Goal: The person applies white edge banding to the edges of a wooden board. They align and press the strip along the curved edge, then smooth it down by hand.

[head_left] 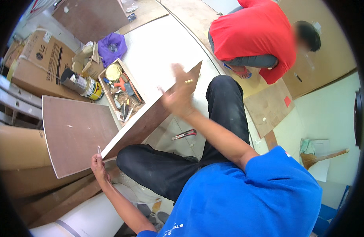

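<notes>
A long board (150,121) with a brown face and a white edge stands on its side, slanting across in front of my knees. My left hand (100,169) is closed at the board's near left end, with its thumb pointing up. Over the far part of the white edge is my right hand (179,96), blurred by motion, its thumb and fingers apart and nothing visible in them. Whether its palm touches the board cannot be made out. On the tiles between my legs lies a red and black utility knife (184,134).
Beyond the board sits a wooden tray (139,103) of hand tools. Left of it are a brown panel (77,136), a yellow can (94,89), a purple bag (107,49) and a large carton (44,63). A person in red (253,35) crouches at the far right.
</notes>
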Motion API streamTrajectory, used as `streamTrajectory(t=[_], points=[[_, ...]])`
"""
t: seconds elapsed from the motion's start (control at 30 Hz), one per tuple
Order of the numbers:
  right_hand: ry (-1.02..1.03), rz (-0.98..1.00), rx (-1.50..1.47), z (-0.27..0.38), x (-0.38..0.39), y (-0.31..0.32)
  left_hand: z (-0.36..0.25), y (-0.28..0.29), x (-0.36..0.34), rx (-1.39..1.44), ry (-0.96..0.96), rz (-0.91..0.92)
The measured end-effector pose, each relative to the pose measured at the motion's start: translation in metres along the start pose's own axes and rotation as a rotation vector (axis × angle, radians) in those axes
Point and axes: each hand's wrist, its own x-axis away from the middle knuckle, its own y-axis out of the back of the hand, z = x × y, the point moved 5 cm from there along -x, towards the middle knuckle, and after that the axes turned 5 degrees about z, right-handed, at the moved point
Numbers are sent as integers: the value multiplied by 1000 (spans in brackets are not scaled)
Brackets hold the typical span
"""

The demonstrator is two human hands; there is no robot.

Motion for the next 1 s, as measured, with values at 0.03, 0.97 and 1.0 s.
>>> streamTrajectory(t=[0.03, 0.97, 1.0], points=[[-127, -193, -23, -35, -14, 23, -7, -1, -2, -23, -25, 63], [-576, -419, -440, -149, -22, 8, -74, -1, -4, -402, 425, 331], [-586, -424, -436, -149, -23, 9, -73, -1, -3, -390, 448, 313]])
